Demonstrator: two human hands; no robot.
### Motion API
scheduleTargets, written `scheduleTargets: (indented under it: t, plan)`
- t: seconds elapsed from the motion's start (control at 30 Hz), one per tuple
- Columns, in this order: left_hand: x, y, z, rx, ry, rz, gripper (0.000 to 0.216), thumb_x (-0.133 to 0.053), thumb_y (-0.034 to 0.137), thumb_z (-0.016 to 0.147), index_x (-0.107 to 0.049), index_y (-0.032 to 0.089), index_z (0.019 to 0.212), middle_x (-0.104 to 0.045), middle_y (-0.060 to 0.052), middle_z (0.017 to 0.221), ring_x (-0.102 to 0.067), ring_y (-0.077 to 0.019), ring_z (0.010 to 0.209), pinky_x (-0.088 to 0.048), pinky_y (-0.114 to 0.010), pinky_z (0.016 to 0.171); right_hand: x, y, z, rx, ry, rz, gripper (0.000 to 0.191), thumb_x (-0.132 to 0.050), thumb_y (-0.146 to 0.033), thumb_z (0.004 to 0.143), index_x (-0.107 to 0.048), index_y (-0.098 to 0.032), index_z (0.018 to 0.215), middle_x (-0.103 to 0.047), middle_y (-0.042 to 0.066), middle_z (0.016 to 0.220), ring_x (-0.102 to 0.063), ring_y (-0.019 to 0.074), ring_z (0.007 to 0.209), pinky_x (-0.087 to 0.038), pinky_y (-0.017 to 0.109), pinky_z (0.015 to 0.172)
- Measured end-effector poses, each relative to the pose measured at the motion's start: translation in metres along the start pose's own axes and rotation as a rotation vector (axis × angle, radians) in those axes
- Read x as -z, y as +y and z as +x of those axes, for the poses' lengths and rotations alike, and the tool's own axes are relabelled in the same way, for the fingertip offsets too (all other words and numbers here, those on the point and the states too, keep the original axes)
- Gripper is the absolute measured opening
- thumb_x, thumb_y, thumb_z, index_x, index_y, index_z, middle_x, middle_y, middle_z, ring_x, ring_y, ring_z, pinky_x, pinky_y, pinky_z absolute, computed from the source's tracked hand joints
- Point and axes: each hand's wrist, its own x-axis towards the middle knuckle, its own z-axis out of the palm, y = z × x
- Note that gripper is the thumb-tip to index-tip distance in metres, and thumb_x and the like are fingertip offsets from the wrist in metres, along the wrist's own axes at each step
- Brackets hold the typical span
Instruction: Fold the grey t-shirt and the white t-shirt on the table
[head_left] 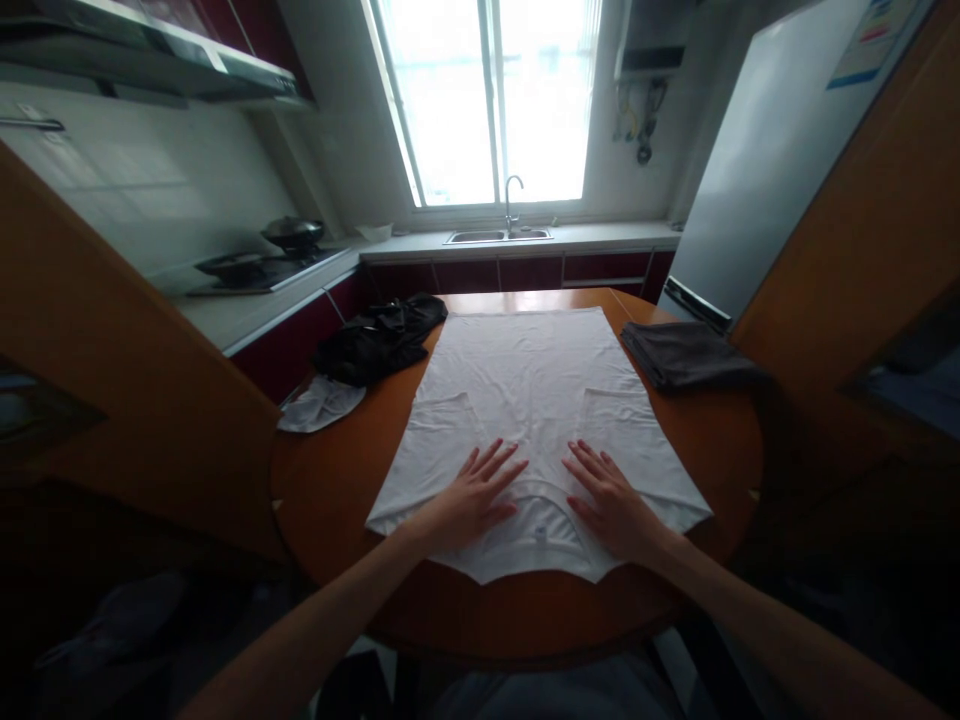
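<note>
A white T-shirt (525,390) lies spread flat on a round wooden table (712,440), with its collar toward me and both sleeves folded inward. My left hand (476,495) rests flat on the shirt just left of the collar, fingers spread. My right hand (611,500) lies flat on the shirt just right of the collar, fingers spread too. Neither hand grips the cloth.
A heap of black clothing (379,340) sits at the table's far left, a pale garment (321,403) beside it at the edge. A folded dark grey garment (686,355) lies at the far right. Behind are a counter with a sink (497,236), a stove (255,268) and a fridge (757,170).
</note>
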Motion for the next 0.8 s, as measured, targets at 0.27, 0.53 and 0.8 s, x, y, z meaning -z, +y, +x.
scheduleTargets:
  t: [0.27,0.53,0.8]
  plan:
    - [0.012,0.022,-0.064,-0.180,-0.010,-0.025,0.068,-0.065,0.047,0.095,-0.040,0.030,0.155,-0.039,-0.009,0.161,-0.027,-0.0319,0.152,-0.031,-0.052,0.122,0.030,-0.011,-0.042,0.250,-0.069,0.078,0.040,-0.062,-0.030,0.095,-0.060,-0.023,0.135,-0.047,0.013,0.155,-0.037,0.0297,0.147,-0.040,0.051,0.117]
    - [0.020,0.006,-0.096,-0.240,0.120,0.065,0.028,-0.059,0.028,0.100,-0.063,0.024,0.128,-0.069,-0.008,0.122,-0.061,-0.0231,0.120,-0.051,-0.039,0.103,0.043,-0.004,-0.062,0.329,-0.087,0.065,0.029,-0.066,-0.027,0.093,-0.066,-0.023,0.122,-0.059,0.012,0.143,-0.048,0.0285,0.139,-0.048,0.048,0.110]
    - [0.026,-0.007,-0.114,-0.256,0.114,0.118,0.043,-0.048,0.011,0.102,-0.054,0.024,0.142,-0.070,-0.008,0.123,-0.064,-0.0199,0.116,-0.053,-0.037,0.103,0.054,0.008,-0.073,0.375,-0.044,-0.107,0.022,-0.055,-0.017,0.098,-0.068,-0.026,0.112,-0.071,0.006,0.119,-0.065,0.0227,0.114,-0.053,0.042,0.100]
